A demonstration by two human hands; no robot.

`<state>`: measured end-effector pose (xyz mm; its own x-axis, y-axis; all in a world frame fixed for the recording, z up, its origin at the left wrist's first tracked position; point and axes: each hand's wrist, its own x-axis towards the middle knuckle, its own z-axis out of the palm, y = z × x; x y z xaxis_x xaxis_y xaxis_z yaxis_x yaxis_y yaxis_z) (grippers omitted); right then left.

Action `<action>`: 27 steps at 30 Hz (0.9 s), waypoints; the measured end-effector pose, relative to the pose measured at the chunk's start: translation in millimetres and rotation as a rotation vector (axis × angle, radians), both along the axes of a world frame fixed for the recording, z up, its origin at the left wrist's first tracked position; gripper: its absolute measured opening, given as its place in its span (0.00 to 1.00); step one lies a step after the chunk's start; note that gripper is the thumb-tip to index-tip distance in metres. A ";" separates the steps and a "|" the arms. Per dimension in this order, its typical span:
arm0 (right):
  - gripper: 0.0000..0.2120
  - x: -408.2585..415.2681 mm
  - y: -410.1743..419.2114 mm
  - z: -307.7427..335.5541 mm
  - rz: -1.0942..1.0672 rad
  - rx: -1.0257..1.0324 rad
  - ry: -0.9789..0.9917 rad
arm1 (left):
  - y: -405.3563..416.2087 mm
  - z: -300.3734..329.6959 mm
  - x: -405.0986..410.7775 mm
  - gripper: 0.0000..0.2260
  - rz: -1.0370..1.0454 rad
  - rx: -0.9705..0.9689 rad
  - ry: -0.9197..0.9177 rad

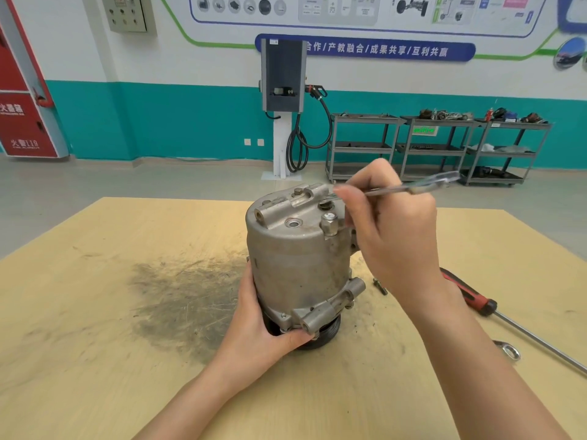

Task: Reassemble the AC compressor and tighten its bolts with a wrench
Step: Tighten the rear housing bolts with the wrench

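From the head camera, your left hand [266, 325] grips the lower flange of the AC compressor [295, 255], which stands upright on the wooden table [95, 312], pulley end down. Your right hand [394, 230] pinches the wrench [403, 187], its near end set on a bolt [324, 203] on the compressor's top face; the handle runs out past your fingers to the right. Below that wrist lie a loose bolt [380, 286] and a red-handled screwdriver [470, 293].

I see the compressor [298, 258] upright mid-surface [95, 312]; a loose bolt [380, 286] just right of it, the screwdriver [470, 296] farther right.
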<state>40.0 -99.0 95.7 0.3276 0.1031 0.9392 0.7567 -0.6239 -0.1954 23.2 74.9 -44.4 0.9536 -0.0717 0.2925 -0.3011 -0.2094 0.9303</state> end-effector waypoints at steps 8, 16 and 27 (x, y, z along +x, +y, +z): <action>0.13 -0.1 -8.3 7.4 0.325 0.379 0.272 | -0.3 0.0 0.3 0.54 0.006 0.006 0.011; 0.19 19.7 -20.3 0.7 0.495 0.595 0.641 | -0.9 1.2 0.0 0.55 -0.005 -0.006 0.011; 0.19 0.7 -2.0 -0.5 -0.076 -0.060 -0.082 | -0.5 -0.8 1.3 0.55 0.007 0.002 0.006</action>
<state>40.7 -101.1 95.3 0.2586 0.1373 0.9562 0.7188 -0.6887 -0.0955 24.5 74.4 -45.1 0.9557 -0.0653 0.2869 -0.2942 -0.2129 0.9317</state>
